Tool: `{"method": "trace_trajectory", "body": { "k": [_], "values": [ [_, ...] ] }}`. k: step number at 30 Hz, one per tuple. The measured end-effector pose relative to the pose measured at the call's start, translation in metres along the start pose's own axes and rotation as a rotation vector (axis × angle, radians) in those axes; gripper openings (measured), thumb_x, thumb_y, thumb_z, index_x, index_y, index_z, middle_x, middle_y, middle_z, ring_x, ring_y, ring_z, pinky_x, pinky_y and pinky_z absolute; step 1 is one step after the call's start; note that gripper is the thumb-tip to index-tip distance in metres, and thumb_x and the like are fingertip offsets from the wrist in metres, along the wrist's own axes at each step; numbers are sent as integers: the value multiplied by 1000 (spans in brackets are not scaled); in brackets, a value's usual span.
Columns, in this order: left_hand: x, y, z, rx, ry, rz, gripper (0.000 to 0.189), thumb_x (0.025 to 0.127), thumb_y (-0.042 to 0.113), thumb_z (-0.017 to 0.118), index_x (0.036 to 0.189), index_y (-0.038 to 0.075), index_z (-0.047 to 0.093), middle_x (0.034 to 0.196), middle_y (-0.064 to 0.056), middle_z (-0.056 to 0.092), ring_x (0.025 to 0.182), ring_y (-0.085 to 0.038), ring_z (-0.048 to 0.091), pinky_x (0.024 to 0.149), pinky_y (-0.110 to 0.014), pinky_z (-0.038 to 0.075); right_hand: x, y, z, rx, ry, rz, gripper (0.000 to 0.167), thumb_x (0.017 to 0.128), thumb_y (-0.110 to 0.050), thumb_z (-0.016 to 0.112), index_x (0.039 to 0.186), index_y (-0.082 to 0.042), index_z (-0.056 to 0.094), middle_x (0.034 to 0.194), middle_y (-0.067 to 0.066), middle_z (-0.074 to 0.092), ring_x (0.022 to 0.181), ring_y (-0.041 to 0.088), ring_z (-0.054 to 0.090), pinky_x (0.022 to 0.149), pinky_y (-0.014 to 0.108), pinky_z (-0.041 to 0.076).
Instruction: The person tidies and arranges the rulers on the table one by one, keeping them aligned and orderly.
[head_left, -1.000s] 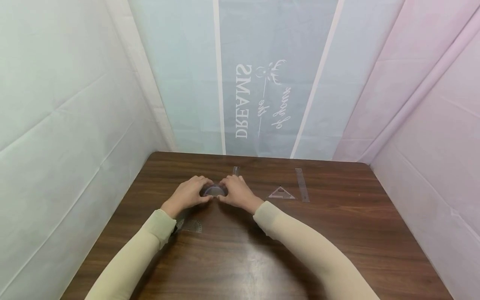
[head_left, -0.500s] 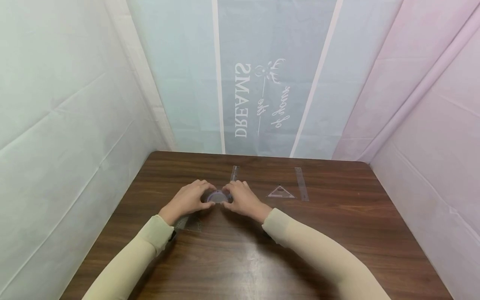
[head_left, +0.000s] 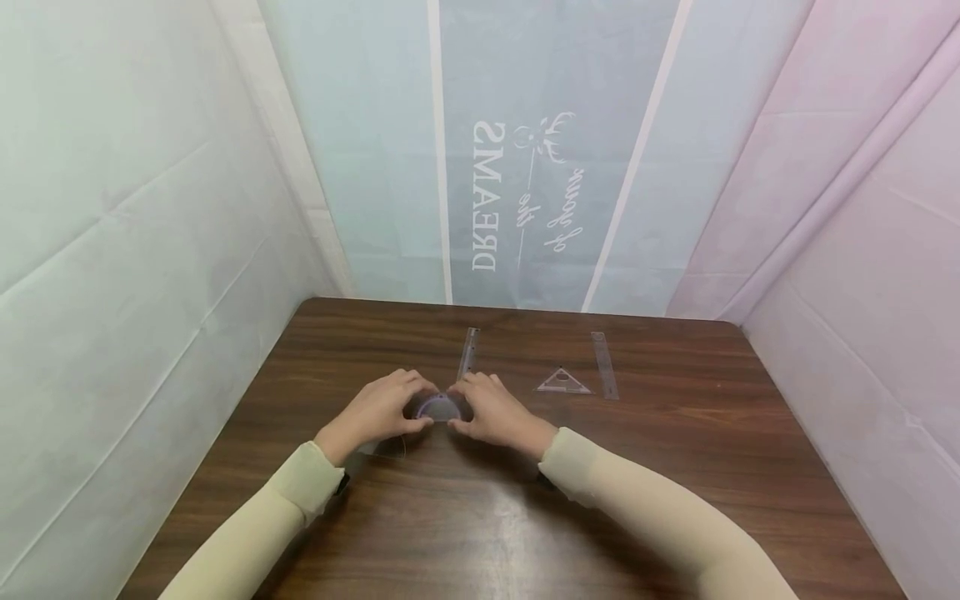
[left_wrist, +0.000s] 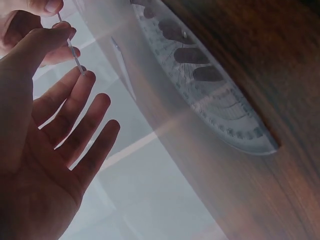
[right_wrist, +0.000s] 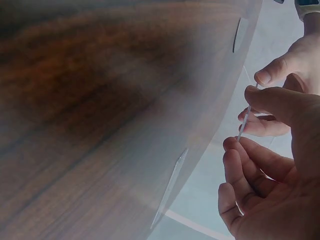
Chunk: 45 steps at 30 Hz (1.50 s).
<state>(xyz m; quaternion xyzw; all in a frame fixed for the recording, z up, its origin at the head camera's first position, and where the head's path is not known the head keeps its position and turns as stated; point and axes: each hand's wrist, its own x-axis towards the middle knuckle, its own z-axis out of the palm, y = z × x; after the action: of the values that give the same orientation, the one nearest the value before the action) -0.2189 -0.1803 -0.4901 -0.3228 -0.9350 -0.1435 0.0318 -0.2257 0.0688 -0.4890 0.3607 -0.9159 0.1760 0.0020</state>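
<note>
Protractor (head_left: pixel 438 408), clear, purple-arced, held above the table (head_left: pixel 465 525): left hand (head_left: pixel 381 407) and right hand (head_left: pixel 498 414) each pinch one end, thumb against fingers, remaining fingers spread. Beyond it, short ruler (head_left: pixel 468 350); rightward, set square (head_left: pixel 564 388), then second ruler (head_left: pixel 604 367); leftward, nearer the person, another protractor (left_wrist: pixel 225 110).

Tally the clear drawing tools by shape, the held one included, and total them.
Half-round: 2 (held piece, loose protractor)
Triangular: 1 (set square)
Straight: 2 (central ruler, outer ruler beside the set square)
Total: 5
</note>
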Motion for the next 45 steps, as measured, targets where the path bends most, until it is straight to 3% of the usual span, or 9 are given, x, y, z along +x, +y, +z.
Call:
{"method": "trace_trajectory", "body": {
  "k": [8, 21, 30, 45],
  "values": [
    [-7, 7, 0, -9, -14, 31, 48, 91, 39, 88, 131, 16, 72, 119, 2, 70, 103, -16, 66, 84, -38, 59, -12, -7, -2, 33, 0, -26, 49, 92, -32, 89, 130, -6, 72, 115, 4, 71, 101, 19, 62, 88, 37, 46],
    [-10, 9, 1, -25, -64, 83, 46, 91, 38, 89, 129, 16, 73, 118, 5, 70, 106, -13, 65, 90, -39, 58, -24, -8, 4, 38, -21, -34, 50, 92, -34, 89, 131, -7, 72, 116, 3, 72, 100, 16, 61, 90, 37, 47],
    [-21, 10, 4, -31, -90, 127, 47, 92, 40, 87, 129, 15, 71, 121, 4, 70, 109, -14, 65, 94, -41, 58, -31, -13, 10, 54, -44, -58, 50, 89, -38, 90, 127, -10, 72, 107, -3, 69, 96, 11, 58, 90, 34, 46],
    [-27, 8, 15, 15, -145, 133, 49, 91, 44, 88, 128, 18, 70, 120, 7, 69, 107, -10, 62, 92, -38, 57, -34, -23, 24, -17, -80, -49, 48, 90, -43, 89, 123, -12, 73, 103, -4, 66, 92, 9, 55, 84, 29, 43]
  ]
}}
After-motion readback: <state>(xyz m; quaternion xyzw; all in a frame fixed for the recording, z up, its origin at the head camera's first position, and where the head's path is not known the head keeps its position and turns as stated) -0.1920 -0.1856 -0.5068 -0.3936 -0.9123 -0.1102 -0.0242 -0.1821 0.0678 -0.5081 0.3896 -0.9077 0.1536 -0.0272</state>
